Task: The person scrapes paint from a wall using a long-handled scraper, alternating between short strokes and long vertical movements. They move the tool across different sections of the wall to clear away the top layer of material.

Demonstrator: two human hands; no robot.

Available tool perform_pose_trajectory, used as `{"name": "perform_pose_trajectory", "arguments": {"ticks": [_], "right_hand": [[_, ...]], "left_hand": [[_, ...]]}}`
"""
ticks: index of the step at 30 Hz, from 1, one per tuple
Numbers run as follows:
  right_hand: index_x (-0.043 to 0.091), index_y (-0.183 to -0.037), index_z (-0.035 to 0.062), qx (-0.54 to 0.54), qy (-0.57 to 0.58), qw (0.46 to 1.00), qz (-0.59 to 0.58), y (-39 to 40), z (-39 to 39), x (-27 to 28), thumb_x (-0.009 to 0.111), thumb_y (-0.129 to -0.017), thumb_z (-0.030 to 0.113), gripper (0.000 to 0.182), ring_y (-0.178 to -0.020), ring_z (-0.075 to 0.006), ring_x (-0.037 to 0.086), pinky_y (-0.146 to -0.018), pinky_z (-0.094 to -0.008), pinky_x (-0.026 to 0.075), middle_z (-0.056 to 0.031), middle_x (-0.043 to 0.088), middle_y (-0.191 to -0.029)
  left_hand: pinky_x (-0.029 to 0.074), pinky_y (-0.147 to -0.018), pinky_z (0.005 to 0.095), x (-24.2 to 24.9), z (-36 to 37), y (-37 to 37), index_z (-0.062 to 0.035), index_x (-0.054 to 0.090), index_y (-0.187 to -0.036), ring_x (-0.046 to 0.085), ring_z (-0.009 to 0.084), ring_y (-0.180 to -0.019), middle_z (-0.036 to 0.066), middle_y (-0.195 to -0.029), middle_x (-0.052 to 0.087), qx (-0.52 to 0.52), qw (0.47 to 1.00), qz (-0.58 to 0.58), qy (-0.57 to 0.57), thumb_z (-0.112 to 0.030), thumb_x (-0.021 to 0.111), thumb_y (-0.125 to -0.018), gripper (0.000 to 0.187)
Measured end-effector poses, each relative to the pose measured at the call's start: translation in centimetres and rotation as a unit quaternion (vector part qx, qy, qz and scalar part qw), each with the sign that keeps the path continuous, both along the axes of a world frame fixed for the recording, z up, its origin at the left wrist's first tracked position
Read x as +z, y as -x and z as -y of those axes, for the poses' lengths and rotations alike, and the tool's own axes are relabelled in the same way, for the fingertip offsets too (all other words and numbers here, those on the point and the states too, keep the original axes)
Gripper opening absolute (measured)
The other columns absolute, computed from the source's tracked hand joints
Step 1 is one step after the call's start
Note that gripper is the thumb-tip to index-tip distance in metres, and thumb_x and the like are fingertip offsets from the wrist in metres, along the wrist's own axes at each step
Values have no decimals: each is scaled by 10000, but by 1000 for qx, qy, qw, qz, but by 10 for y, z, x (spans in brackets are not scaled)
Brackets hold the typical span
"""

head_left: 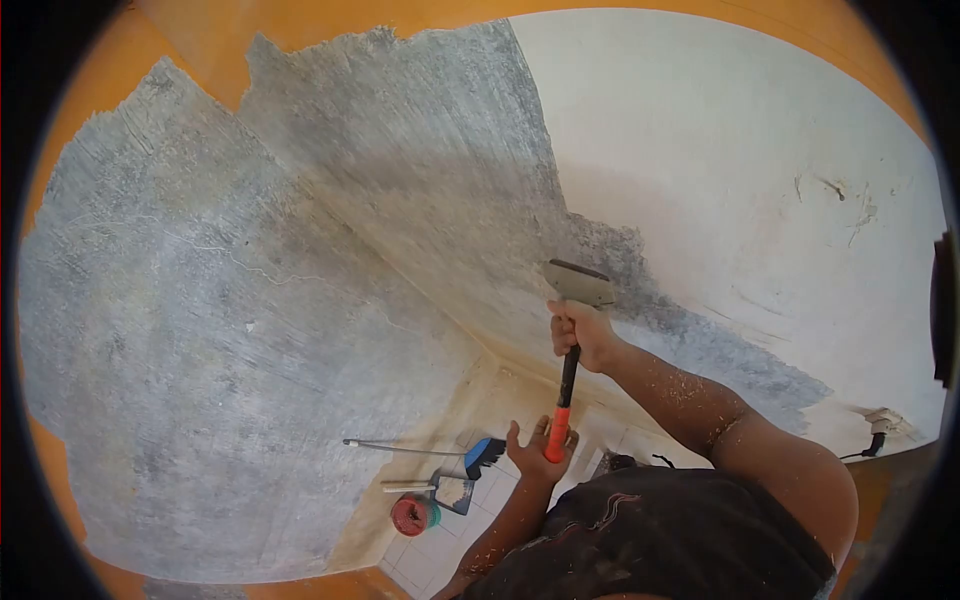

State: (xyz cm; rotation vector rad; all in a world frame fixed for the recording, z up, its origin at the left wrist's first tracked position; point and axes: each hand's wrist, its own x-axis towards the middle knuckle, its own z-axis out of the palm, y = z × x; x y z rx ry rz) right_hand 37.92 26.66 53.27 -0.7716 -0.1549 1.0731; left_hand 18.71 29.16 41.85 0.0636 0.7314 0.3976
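Scraped grey wall [250, 300], both hands [585, 335] gripping scraper [572, 330], dustpan [452, 492] holding debris

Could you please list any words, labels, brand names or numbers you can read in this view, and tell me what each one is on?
None can be read.
Scraper, held by the right hand and left hand: no marking visible on blade or handle.
Red roll on the floor: no legible label.
Blue brush and dustpan: nothing legible.
Dark shirt: a faint pattern, too blurred to read.
Scraped wall: no writing.
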Motion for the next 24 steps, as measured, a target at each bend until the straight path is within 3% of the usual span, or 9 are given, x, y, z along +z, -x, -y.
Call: {"name": "perform_pose_trajectory", "arguments": {"ticks": [3,5,8,12,13,15,18,21,24], "right_hand": [[307,-552,162,14,-6,1000,15,-18,3,6,560,-823,229,377,-397,-88,276,-426,-261,274,37,308,-489],[324,-560,157,7,-96,995,20,-31,5,45,567,-819,215,360,-398,-82,279,-411,-264,268,43,300,-491],[333,-561,158,-2,-92,996,14,-31,8,71,567,-820,228,356,-397,-81,275,-411,-264,268,49,285,-490],[320,-550,159,-14,-78,996,39,-11,17,22,564,-824,241,376,-401,-80,264,-425,-255,267,50,282,-488],[316,-547,163,10,-33,999,32,-3,21,20,547,-831,247,376,-402,-77,272,-420,-252,253,45,277,-481],[311,-543,167,36,12,999,24,-8,24,22,531,-838,253,377,-403,-73,279,-415,-249,238,40,272,-475],[302,-547,169,18,-72,997,28,-32,21,45,569,-825,239,392,-408,-74,255,-413,-245,238,50,287,-489],[309,-553,170,15,-76,997,29,-32,25,79,575,-822,235,384,-411,-73,264,-415,-240,233,50,290,-487],[311,-554,169,13,-56,998,22,-17,25,35,578,-819,237,383,-410,-72,267,-410,-239,236,46,297,-489]], "left_hand": [[377,-708,374,22,-2,-20,-67,421,-994,475,254,-721,119,-856,491,-30,998,43,-32,-587,516,-691,609],[375,-712,371,44,-8,-33,-69,421,-996,478,249,-728,120,-856,497,-30,993,85,-74,-585,502,-702,599],[387,-763,409,59,-11,-41,-59,446,-1033,506,261,-799,120,-922,515,-20,988,111,-104,-579,479,-732,602],[366,-741,376,9,13,-15,-54,488,-1051,480,266,-738,134,-829,512,-71,993,84,-31,-610,472,-701,657],[366,-744,379,8,23,-13,-46,484,-1050,475,264,-737,141,-831,512,-68,998,4,-1,-611,466,-704,663],[367,-765,390,8,26,-15,-43,474,-1052,480,258,-751,139,-842,509,-98,994,45,11,-614,462,-705,668],[364,-779,396,40,14,-44,-42,460,-1056,482,251,-756,134,-846,501,-44,995,57,-71,-617,462,-704,674],[365,-781,394,66,12,-50,-49,450,-1060,486,248,-760,131,-848,496,-14,994,70,-84,-616,459,-708,667],[370,-781,391,26,22,-25,-38,462,-1056,495,251,-766,134,-849,505,-39,994,90,-48,-620,463,-708,678]]}}
